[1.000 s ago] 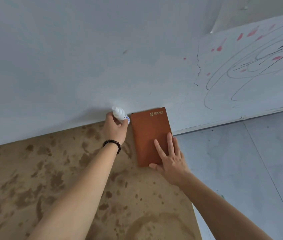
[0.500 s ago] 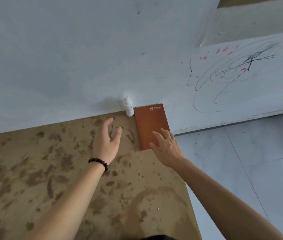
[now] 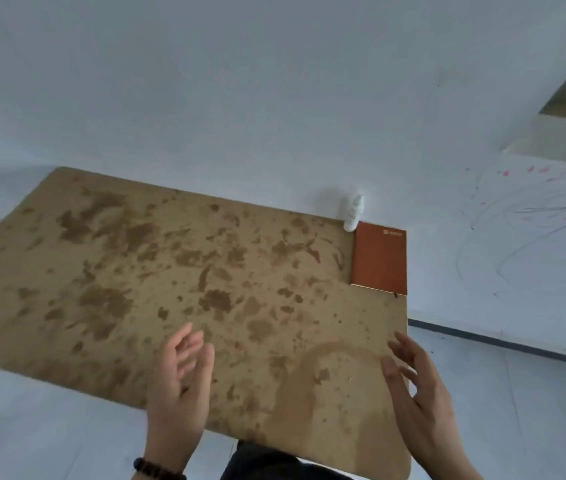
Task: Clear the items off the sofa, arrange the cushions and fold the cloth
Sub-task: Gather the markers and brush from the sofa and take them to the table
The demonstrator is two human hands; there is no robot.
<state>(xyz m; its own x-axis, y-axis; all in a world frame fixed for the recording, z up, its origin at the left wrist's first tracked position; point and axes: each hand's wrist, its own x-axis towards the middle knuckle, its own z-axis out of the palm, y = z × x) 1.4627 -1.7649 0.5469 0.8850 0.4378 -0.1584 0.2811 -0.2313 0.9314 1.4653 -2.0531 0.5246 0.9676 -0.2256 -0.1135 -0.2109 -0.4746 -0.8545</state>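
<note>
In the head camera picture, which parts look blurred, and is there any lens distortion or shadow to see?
Head view: both hands, left and right, are smeared by motion; the notebook and bottle stay fairly sharp; the table edges bow from the wide lens; light is soft, with a faint bottle shadow on the wall.

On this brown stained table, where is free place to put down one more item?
Nearly the whole table is bare: everything left of the orange notebook and the wide stretch between it and the left hand and right hand, both open. Only the far right corner is crowded, where the white bottle stands beside the notebook, by the wall.
</note>
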